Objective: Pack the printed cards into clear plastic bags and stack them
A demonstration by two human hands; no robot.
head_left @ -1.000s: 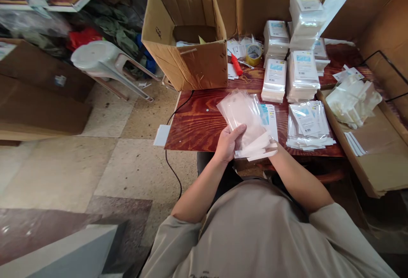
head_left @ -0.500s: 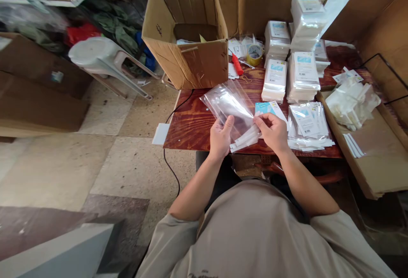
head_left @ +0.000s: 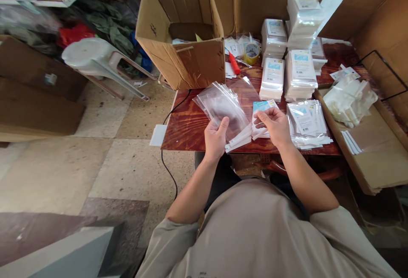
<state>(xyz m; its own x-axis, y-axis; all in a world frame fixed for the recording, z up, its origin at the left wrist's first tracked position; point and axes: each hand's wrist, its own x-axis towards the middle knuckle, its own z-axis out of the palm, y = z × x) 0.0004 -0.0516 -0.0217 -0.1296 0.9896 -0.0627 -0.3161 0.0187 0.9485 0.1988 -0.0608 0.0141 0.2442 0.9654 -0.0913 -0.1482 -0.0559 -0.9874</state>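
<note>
Fanned clear plastic bags [head_left: 223, 106] with white strips at their lower ends are in my left hand [head_left: 216, 138], thumb on top. My right hand [head_left: 274, 127] is over a pile of blue-and-white cards [head_left: 265, 106], thumb and fingertips close together; whether a thin bag edge is between them cannot be made out. To its right lie filled bags with cards inside [head_left: 306, 120]. Behind them stand stacks of packed cards [head_left: 300, 69] on the dark red table [head_left: 191, 129].
An open cardboard box [head_left: 197, 63] stands at the table's back left, beside a tape roll [head_left: 251, 52] and a red-handled tool [head_left: 234, 63]. A shallow carton [head_left: 379, 150] is at the right. A white stool [head_left: 92, 52] stands on the floor at left.
The bags in my left hand have spread into a wider fan. My right hand has moved right, away from them, and over the cards.
</note>
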